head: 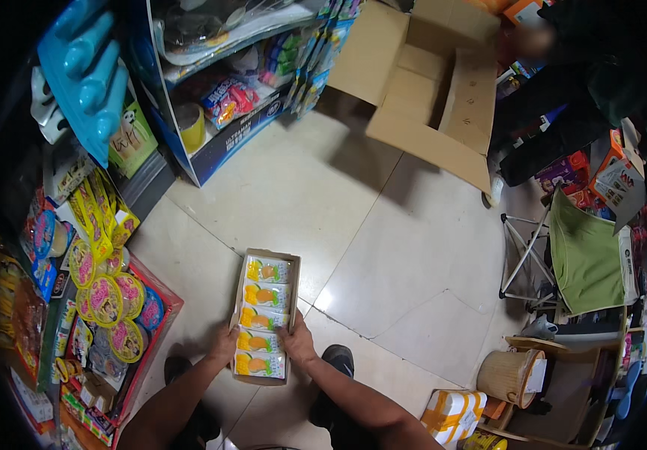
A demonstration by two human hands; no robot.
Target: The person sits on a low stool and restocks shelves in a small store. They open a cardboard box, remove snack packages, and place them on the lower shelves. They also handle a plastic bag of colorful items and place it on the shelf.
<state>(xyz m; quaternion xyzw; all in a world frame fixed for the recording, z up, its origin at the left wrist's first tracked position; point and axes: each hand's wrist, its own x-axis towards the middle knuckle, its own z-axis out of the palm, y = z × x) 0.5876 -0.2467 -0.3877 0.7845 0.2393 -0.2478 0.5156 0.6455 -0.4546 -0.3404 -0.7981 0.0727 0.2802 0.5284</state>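
Note:
My left hand point(223, 344) grips the left long side of a shallow open cardboard box point(296, 281) near its lower end. On the opposite side, my right hand point(299, 340) holds the same box, its thumb over the rim. Inside lies a column of several small white packets point(267, 295) printed with yellow and orange fruit. The box is held above the tiled floor, between my two dark shoes point(338, 360).
A large open carton point(430, 132) stands at the top, with a person in dark clothes point(559, 107) beside it. Snack tubs point(107, 301) fill a red-edged display at left. A display shelf point(233, 124) is upper left. A green folding stool point(590, 253), wicker basket point(506, 377) and taped parcel point(453, 415) are right.

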